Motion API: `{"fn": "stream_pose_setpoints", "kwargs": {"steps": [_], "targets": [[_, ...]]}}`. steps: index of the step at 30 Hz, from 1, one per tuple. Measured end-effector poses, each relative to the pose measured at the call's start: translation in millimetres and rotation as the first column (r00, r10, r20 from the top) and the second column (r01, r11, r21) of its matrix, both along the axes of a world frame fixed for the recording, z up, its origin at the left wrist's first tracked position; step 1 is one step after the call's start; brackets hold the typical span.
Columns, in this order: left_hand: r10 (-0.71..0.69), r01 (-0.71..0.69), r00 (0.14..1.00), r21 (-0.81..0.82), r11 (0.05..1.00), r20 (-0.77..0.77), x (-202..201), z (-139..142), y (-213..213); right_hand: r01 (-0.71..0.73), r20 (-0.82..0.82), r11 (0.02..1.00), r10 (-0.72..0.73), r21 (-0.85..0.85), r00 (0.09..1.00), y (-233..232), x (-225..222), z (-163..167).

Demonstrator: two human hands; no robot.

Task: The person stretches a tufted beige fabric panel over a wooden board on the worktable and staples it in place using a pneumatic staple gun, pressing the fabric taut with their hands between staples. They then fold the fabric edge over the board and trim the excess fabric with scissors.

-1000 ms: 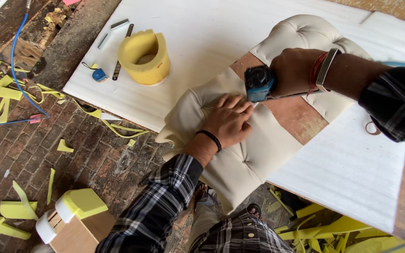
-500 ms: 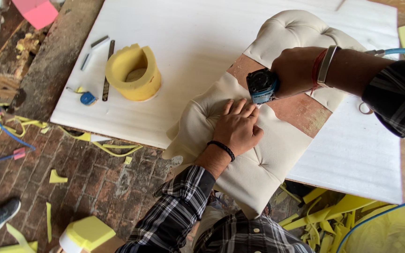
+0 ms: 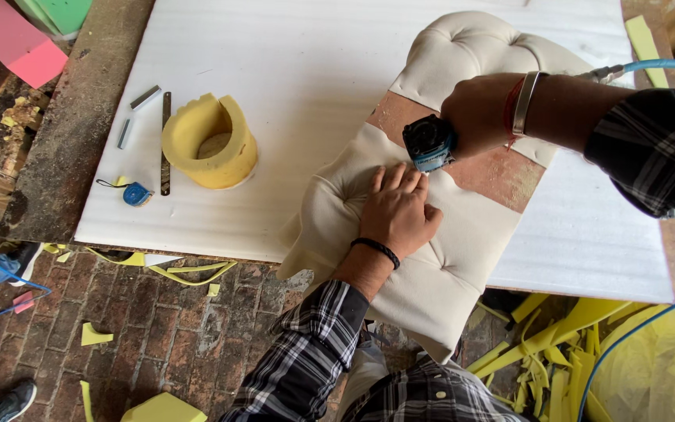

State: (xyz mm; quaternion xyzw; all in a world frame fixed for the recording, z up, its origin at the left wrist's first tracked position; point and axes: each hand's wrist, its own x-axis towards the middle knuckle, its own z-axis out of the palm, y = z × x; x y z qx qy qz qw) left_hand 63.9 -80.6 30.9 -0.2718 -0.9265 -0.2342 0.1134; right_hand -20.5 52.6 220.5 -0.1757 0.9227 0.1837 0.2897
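Left hand [image 3: 397, 209] flat, fingers spread, pressing cream fabric [image 3: 431, 273] down – right hand [image 3: 478, 116] clenched round blue staple gun [image 3: 430, 143] at wooden board [image 3: 501, 168].

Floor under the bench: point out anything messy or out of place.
Yellow foam offcuts litter the brick floor, strips trailing off the bench edge. On top, the left hand presses cream fabric; nothing looks damaged.
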Motion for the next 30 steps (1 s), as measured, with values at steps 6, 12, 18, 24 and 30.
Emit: {"fn": "stream_pose_setpoints", "kwargs": {"steps": [6, 12, 18, 24, 30], "targets": [[-0.31, 0.297, 0.947, 0.145, 0.944, 0.084, 47, 8, -13, 0.246, -0.038, 0.944, -0.26, -0.218, 0.965, 62, 31, -20], [-0.387, 0.4, 0.916, -0.141, 0.906, 0.11, 52, 25, -16, 0.518, 0.222, 0.621, -0.492, -0.588, 0.842, 165, 96, -53], [-0.177, 0.28, 0.943, -0.38, 0.882, 0.283, 41, 26, 13, 0.055, -0.099, 0.754, -0.158, -0.654, 0.982, 187, 100, -77], [-0.147, 0.191, 0.976, -0.319, 0.928, 0.158, 34, 10, 12, 0.024, 0.038, 0.986, -0.018, -0.165, 0.999, 133, 67, -43], [-0.093, 0.117, 0.99, -0.227, 0.967, 0.11, 33, 5, 13, -0.157, 0.097, 0.987, 0.159, -0.024, 0.982, 64, 51, -13]]}}
